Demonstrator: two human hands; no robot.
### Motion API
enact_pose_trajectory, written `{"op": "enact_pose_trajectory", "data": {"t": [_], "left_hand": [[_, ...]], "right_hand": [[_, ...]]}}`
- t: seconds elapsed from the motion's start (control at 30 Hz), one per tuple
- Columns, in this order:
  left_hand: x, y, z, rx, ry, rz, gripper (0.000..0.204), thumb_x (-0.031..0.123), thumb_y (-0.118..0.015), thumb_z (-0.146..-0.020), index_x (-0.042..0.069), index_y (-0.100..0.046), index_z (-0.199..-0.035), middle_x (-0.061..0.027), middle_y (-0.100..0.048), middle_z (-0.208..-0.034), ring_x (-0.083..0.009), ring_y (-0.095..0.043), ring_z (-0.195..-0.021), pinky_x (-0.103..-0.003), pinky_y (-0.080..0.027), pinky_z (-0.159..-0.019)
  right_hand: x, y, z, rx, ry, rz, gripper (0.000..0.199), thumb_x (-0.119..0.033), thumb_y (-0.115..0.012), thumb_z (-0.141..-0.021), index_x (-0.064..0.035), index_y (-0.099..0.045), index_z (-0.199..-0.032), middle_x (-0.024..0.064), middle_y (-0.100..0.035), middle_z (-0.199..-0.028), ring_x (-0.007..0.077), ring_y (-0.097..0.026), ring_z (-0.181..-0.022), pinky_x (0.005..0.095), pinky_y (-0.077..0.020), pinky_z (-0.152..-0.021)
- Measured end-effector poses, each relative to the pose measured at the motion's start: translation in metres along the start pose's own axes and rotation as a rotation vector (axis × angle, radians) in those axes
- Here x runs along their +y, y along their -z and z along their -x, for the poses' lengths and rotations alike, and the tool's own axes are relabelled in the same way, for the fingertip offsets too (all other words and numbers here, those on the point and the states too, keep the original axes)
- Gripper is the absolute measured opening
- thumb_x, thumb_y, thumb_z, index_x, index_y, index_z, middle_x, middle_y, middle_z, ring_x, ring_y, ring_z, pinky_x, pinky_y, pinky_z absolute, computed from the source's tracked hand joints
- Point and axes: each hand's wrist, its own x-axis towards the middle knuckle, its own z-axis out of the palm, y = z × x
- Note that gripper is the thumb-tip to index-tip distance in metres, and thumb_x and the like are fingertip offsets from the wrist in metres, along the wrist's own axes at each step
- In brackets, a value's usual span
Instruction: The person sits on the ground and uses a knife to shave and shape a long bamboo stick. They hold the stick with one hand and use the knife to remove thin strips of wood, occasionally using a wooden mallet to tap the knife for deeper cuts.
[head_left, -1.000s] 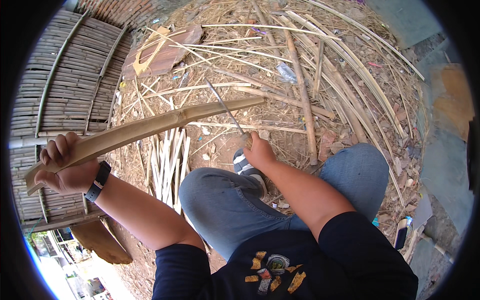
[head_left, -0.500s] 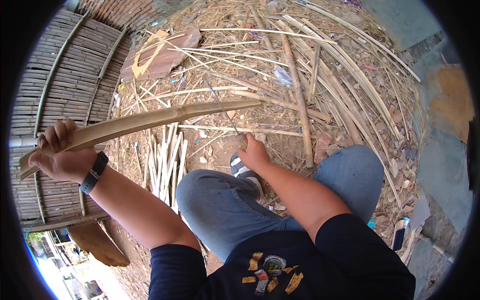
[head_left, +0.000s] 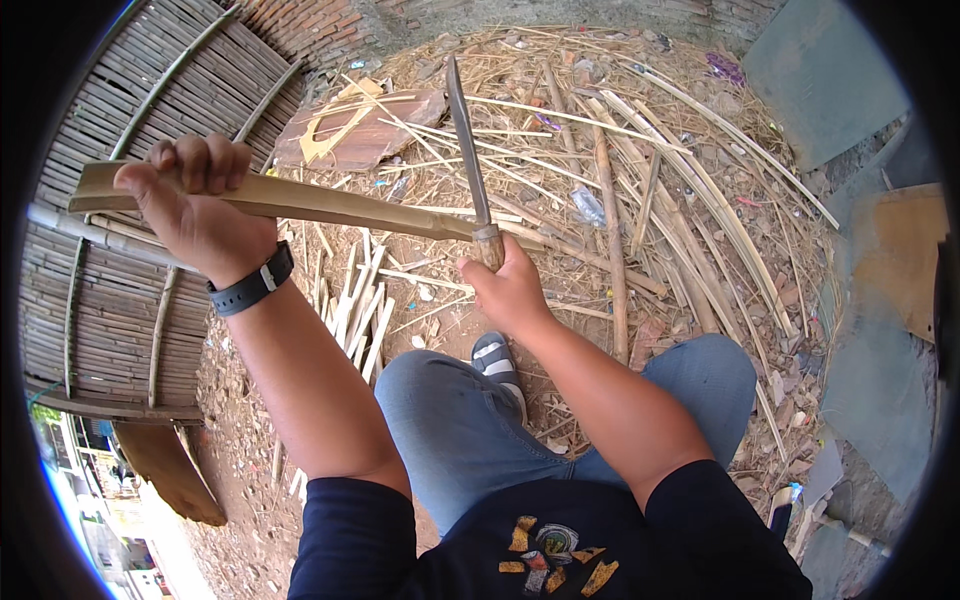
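1. So we see the knife (head_left: 468, 145) has swung up: half a second ago its blade crossed the split bamboo length (head_left: 340, 205); now it points far and only the handle end overlaps it. We'd guess no cut is being made right now.
2. The left hand (head_left: 205, 225) has come in from the left, tilting the bamboo so it slopes nearer toward its right end. Fingers and thumb are wrapped around its left end.
3. The right hand (head_left: 508, 288) is closed around the knife handle, just in front of the bamboo from where we sit. Can't tell if they touch.
4. Under it all we've got dirt ground (head_left: 240, 450), straw, a heap of pale strips (head_left: 362, 310) near left and a pole (head_left: 610, 240) to the right.
5. Room-wise: a brown board (head_left: 375, 150) far left, bamboo-slat wall (head_left: 95, 120) left, brick wall (head_left: 290, 25) behind, grey-blue sheet (head_left: 830, 90) far right.
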Motion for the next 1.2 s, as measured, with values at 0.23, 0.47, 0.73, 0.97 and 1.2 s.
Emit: {"op": "enact_pose_trajectory", "data": {"t": [0.23, 0.47, 0.73, 0.97, 1.2], "left_hand": [[0.013, -0.022, 0.009, -0.044, 0.021, 0.043, 0.053, 0.062, -0.060, -0.089, 0.011, -0.044, -0.085, 0.0021, -0.033, -0.064, -0.0100, -0.034, -0.054, -0.026, -0.028, -0.049], [0.023, -0.038, 0.021, -0.219, 0.093, 0.118, 0.044, 0.055, -0.056, -0.095, 0.013, -0.044, -0.088, 0.0025, -0.034, -0.068, -0.0104, -0.035, -0.058, -0.026, -0.032, -0.054], [0.043, -0.027, 0.010, -0.227, -0.033, -0.132, 0.084, 0.076, -0.047, -0.085, 0.003, -0.047, -0.126, -0.0119, -0.057, -0.114, -0.0212, -0.057, -0.105, -0.034, -0.046, -0.090], [0.107, -0.046, -0.033, -0.207, 0.028, -0.115, 0.070, 0.065, -0.042, -0.096, 0.000, -0.053, -0.121, -0.0106, -0.063, -0.103, -0.0206, -0.063, -0.094, -0.032, -0.051, -0.080], [0.098, -0.058, -0.042, -0.119, 0.075, -0.067, 0.051, 0.051, -0.040, -0.103, 0.003, -0.058, -0.098, 0.0047, -0.034, -0.062, -0.0084, -0.032, -0.053, -0.026, -0.033, -0.053]], "right_hand": [[-0.103, 0.008, -0.005, -0.220, 0.061, -0.105, 0.045, -0.015, -0.074, -0.082, -0.0053, -0.054, -0.121, 0.0048, -0.063, -0.087, 0.0117, -0.058, -0.064, 0.0284, -0.0483, -0.060], [-0.112, -0.004, -0.013, -0.266, 0.196, -0.058, 0.051, -0.011, -0.080, -0.080, -0.0058, -0.055, -0.124, 0.0012, -0.061, -0.084, 0.0080, -0.054, -0.059, 0.0243, -0.0440, -0.051], [-0.106, -0.007, -0.006, -0.223, 0.210, 0.050, 0.048, -0.019, -0.080, -0.080, -0.0031, -0.058, -0.119, 0.0076, -0.068, -0.101, 0.0157, -0.064, -0.092, 0.0322, -0.0500, -0.085], [-0.107, -0.007, -0.005, -0.208, 0.252, 0.153, 0.047, -0.023, -0.080, -0.080, -0.0025, -0.059, -0.117, 0.0106, -0.068, -0.100, 0.0202, -0.065, -0.091, 0.0344, -0.0502, -0.084], [-0.122, 0.001, 0.006, -0.050, 0.362, 0.374, 0.045, -0.026, -0.076, -0.081, 0.0002, -0.060, -0.114, 0.0192, -0.069, -0.099, 0.0300, -0.068, -0.093, 0.0390, -0.0510, -0.081]]}}
